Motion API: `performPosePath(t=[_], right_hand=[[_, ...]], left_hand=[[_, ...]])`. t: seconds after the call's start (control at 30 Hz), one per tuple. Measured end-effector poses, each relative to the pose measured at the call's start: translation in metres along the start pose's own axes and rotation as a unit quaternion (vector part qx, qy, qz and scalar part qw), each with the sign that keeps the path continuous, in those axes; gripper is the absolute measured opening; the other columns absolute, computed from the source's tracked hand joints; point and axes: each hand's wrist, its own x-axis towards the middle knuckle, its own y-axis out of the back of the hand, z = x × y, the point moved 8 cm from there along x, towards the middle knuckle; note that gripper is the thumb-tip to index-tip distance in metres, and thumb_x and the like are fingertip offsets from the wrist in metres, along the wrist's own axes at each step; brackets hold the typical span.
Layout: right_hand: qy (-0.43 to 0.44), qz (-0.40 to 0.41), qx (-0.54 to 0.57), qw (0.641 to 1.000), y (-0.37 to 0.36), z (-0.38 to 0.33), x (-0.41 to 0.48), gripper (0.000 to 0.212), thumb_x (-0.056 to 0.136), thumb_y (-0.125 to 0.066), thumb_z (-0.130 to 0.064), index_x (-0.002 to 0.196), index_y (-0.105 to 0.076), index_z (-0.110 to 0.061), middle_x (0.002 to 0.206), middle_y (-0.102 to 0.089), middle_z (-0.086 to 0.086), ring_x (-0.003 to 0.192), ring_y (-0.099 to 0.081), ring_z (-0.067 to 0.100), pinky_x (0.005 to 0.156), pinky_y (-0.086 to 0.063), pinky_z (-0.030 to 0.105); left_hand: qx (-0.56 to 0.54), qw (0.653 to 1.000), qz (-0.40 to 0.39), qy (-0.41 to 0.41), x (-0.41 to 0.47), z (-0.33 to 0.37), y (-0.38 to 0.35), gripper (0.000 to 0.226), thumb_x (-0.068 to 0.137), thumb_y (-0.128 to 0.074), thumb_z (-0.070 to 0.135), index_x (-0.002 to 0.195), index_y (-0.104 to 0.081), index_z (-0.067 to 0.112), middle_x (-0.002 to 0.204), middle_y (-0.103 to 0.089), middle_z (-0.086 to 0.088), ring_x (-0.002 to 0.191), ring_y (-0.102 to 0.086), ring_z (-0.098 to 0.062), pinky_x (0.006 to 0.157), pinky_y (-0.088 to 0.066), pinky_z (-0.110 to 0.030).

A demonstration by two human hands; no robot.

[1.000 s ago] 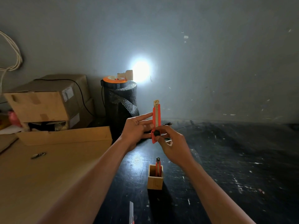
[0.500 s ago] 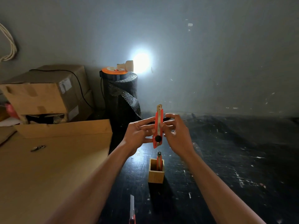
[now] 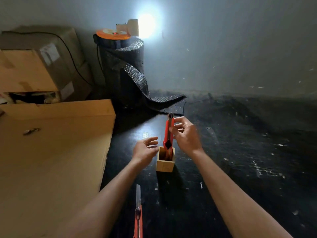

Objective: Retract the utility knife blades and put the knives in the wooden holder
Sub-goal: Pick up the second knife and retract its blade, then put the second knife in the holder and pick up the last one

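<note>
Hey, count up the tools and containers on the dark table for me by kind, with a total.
Orange utility knives: 2, one held upright by the right hand at the wooden holder's mouth, one lying near the bottom edge with its blade out
Wooden holders: 1
Total: 3
The holder's dark inside may hide another knife; I cannot tell.

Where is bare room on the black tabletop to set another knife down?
Right of the wooden holder, the black tabletop is bare to the wall. Left of it is crowded: left hand, then the cardboard sheet. In front lies a utility knife, blade out. The right hand lowers another into the holder.
</note>
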Motion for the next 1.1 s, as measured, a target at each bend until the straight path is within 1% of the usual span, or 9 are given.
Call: performPosePath(t=[0.1, 0.3, 0.33, 0.43, 0.5, 0.67, 0.87, 1.0, 1.1], right_hand=[[-0.032, -0.008, -0.036, 0.999, -0.013, 0.029, 0.005, 0.014, 0.093, -0.068, -0.023, 0.105, -0.064, -0.017, 0.085, -0.068, -0.004, 0.064, -0.066, 0.003, 0.05, -0.05, 0.014], [-0.073, -0.028, -0.092, 0.993, -0.041, 0.08, 0.006, 0.008, 0.094, -0.066, -0.018, 0.101, -0.062, -0.015, 0.085, -0.065, -0.003, 0.066, -0.063, 0.006, 0.044, -0.042, 0.009], [-0.077, -0.039, -0.102, 0.991, -0.047, 0.087, 0.005, 0.008, 0.094, -0.066, -0.019, 0.101, -0.063, -0.016, 0.087, -0.066, -0.001, 0.069, -0.064, 0.008, 0.046, -0.043, 0.01], [-0.093, -0.057, -0.142, 0.984, -0.06, 0.106, 0.002, 0.007, 0.093, -0.063, -0.016, 0.099, -0.063, -0.019, 0.093, -0.07, 0.002, 0.083, -0.067, 0.02, 0.063, -0.056, 0.033], [-0.102, -0.062, -0.162, 0.98, -0.067, 0.116, 0.0, 0.009, 0.092, -0.061, -0.014, 0.096, -0.063, -0.021, 0.094, -0.072, 0.003, 0.084, -0.067, 0.022, 0.07, -0.058, 0.04], [-0.124, -0.065, -0.182, 0.973, -0.077, 0.132, -0.003, 0.011, 0.092, -0.058, -0.012, 0.094, -0.063, -0.022, 0.093, -0.073, 0.005, 0.083, -0.067, 0.024, 0.072, -0.058, 0.04], [-0.147, -0.056, -0.158, 0.975, -0.079, 0.14, -0.007, 0.014, 0.094, -0.054, -0.013, 0.1, -0.066, -0.019, 0.098, -0.074, 0.007, 0.088, -0.068, 0.024, 0.076, -0.057, 0.038], [-0.138, -0.045, -0.147, 0.978, -0.073, 0.132, -0.008, 0.018, 0.094, -0.057, -0.014, 0.108, -0.069, -0.015, 0.101, -0.075, 0.009, 0.093, -0.069, 0.026, 0.081, -0.057, 0.038], [-0.113, -0.037, -0.167, 0.979, -0.064, 0.12, -0.011, 0.023, 0.094, -0.056, -0.01, 0.115, -0.067, -0.011, 0.106, -0.074, 0.013, 0.097, -0.069, 0.028, 0.084, -0.057, 0.038]], left_hand=[[0.099, 0.995, -0.01, 0.012, 0.005, -0.026, -0.013, 0.069, 0.081, -0.084, 0.004, 0.144, -0.057, 0.012, 0.137, -0.066, -0.012, 0.123, -0.066, -0.027, 0.097, -0.06, -0.042], [0.181, 0.983, -0.011, 0.041, 0.021, -0.061, -0.031, 0.084, 0.074, -0.091, 0.013, 0.148, -0.051, 0.017, 0.142, -0.062, -0.009, 0.127, -0.061, -0.025, 0.103, -0.052, -0.039], [0.18, 0.982, -0.008, 0.05, 0.024, -0.067, -0.032, 0.085, 0.074, -0.091, 0.013, 0.149, -0.05, 0.017, 0.143, -0.061, -0.009, 0.127, -0.061, -0.025, 0.103, -0.052, -0.039], [0.172, 0.983, -0.001, 0.062, 0.03, -0.078, -0.035, 0.082, 0.076, -0.089, 0.013, 0.149, -0.051, 0.016, 0.143, -0.062, -0.007, 0.127, -0.063, -0.025, 0.106, -0.054, -0.043], [0.165, 0.984, 0.005, 0.058, 0.032, -0.082, -0.035, 0.074, 0.079, -0.087, 0.012, 0.146, -0.055, 0.017, 0.139, -0.066, -0.006, 0.123, -0.065, -0.023, 0.104, -0.056, -0.043], [0.14, 0.989, 0.015, 0.046, 0.035, -0.09, -0.034, 0.061, 0.081, -0.085, 0.011, 0.138, -0.063, 0.019, 0.13, -0.072, -0.003, 0.118, -0.068, -0.019, 0.101, -0.057, -0.037], [0.119, 0.992, 0.019, 0.043, 0.036, -0.094, -0.034, 0.059, 0.081, -0.085, 0.009, 0.136, -0.065, 0.015, 0.128, -0.073, -0.005, 0.117, -0.069, -0.019, 0.096, -0.056, -0.03], [0.12, 0.992, 0.022, 0.04, 0.035, -0.092, -0.033, 0.056, 0.082, -0.084, 0.007, 0.135, -0.065, 0.013, 0.129, -0.073, -0.006, 0.112, -0.068, -0.014, 0.091, -0.053, -0.023], [0.126, 0.991, 0.023, 0.036, 0.031, -0.087, -0.032, 0.053, 0.086, -0.082, 0.009, 0.136, -0.065, 0.012, 0.13, -0.072, -0.005, 0.112, -0.067, -0.014, 0.089, -0.05, -0.023]])
